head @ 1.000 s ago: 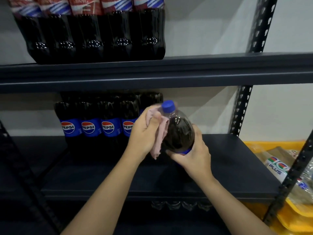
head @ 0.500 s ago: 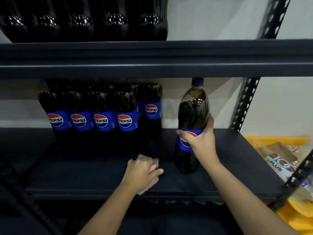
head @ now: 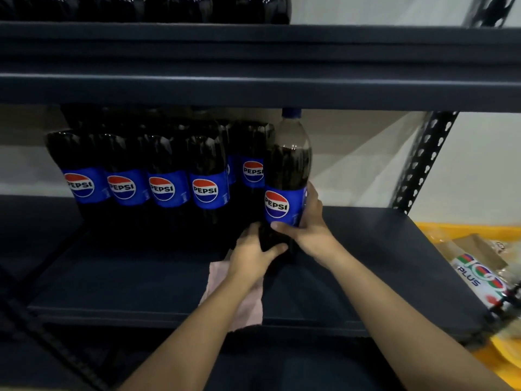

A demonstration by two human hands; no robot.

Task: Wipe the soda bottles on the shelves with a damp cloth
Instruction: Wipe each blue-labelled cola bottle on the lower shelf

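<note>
A soda bottle (head: 287, 176) stands upright on the dark middle shelf (head: 380, 266), just right of a row of matching bottles (head: 146, 182). The right hand (head: 308, 227) curls its fingers round the blue label; the left hand (head: 253, 256) grips the bottle's base. A pink cloth (head: 245, 306) lies on the shelf under the left wrist. Packaged drinks (head: 479, 275) sit in a yellow bin at the right.

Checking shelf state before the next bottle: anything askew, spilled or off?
No spills or damage visible. The pink cloth lies on the shelf, its corner past the front edge. Both hands grip the Pepsi bottle, upright beside the row.
</note>
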